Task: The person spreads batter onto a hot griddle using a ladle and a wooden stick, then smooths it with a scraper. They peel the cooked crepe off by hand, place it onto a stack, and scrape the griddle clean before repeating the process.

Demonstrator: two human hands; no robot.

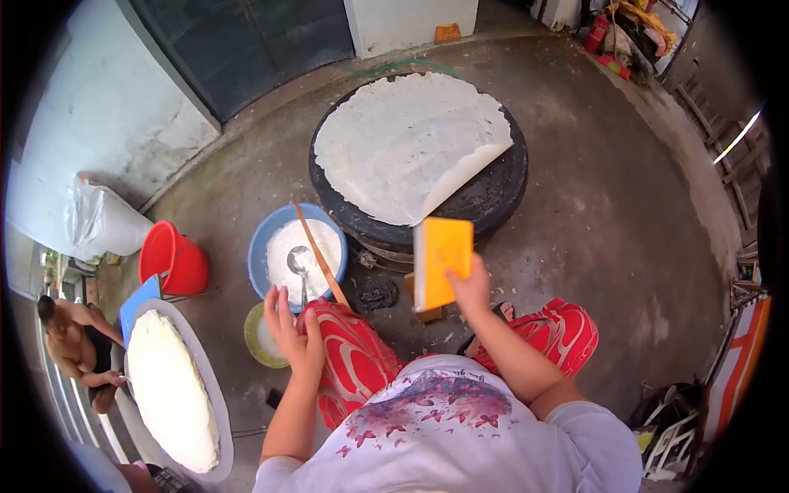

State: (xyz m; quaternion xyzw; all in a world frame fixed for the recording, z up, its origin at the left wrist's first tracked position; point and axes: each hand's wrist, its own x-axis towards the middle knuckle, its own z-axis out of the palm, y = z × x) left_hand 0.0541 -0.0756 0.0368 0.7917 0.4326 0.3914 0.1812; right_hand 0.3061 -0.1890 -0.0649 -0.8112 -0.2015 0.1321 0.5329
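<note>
Right grip [470, 287] clenched round the yellow scraper [445, 261], lower centre of the griddle [485, 193] — can't tell if its edge touches; left grip [306, 338] released, fingers spread, near the blue bowl [258, 251], left of centre. Thin white sheet [403, 135] lies on the griddle, upper centre, its lower-right edge curled back off the black surface. Likely handles best with the scraper low and flat, light steady pressure along that curl — a steep or jerky edge could tear it.
</note>
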